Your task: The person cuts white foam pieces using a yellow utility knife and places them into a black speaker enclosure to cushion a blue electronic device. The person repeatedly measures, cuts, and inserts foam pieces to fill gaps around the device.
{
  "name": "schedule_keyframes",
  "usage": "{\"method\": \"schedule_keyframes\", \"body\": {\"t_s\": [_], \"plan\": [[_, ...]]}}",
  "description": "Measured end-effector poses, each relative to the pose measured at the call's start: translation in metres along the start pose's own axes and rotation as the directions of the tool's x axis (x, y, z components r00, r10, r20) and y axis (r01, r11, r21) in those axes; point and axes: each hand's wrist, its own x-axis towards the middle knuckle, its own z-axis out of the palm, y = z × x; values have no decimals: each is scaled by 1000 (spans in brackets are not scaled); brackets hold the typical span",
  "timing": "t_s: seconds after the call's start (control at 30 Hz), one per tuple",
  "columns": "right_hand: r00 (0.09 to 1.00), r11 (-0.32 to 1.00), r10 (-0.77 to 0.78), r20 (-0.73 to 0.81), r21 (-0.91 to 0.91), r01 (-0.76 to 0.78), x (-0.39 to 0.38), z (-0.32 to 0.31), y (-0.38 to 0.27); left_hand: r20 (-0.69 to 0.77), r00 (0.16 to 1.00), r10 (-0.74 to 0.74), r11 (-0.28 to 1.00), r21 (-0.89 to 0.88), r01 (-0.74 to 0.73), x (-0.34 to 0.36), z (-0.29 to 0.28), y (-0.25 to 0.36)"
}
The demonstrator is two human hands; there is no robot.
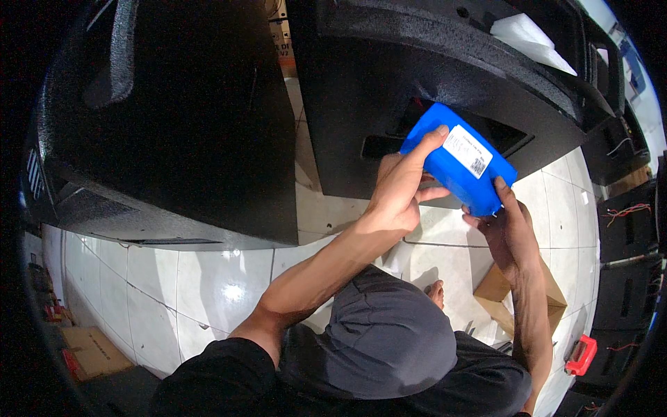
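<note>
A flat blue pack (434, 163), shaped like a wrapped battery pack, is held tilted in front of a black speaker cabinet (361, 90). On its face is a white label (469, 151) with printed codes. My left hand (399, 184) grips its left side, thumb on the face beside the label and some fingers hidden behind. At the lower right end my right hand (511, 215) closes on a corner between thumb and fingers. Behind the pack, a rectangular cut-out (511, 132) in the cabinet panel is partly covered.
Another big black cabinet (174, 125) stands at the left. An open cardboard box (556, 306) sits on the white tiled floor (222, 278) by my right forearm, near a red case (581, 356). White foam (528, 38) lies on the cabinet. More black cabinets (629, 292) line the right side.
</note>
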Motion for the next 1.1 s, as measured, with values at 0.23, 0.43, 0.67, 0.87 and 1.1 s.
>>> {"method": "schedule_keyframes", "body": {"t_s": [0.23,0.43,0.67,0.87,1.1], "plan": [[995,994,-93,-27,63,94,27,1,-3,3,995,102,988,-114,-101,9,14,-16],[966,972,-230,-121,-71,223,33,9,-10,31,985,172,978,-128,-166,17,10,-26],[787,595,-617,-11,-661,457,55,-15,0,71,988,137,983,110,-145,11,9,-19],[541,390,-819,-190,-876,283,70,-7,-8,-45,981,191,953,248,-174,4,12,-31],[480,281,-857,-185,-950,135,53,-13,-9,201,978,58,646,739,-190,3,-75,-75]]}}
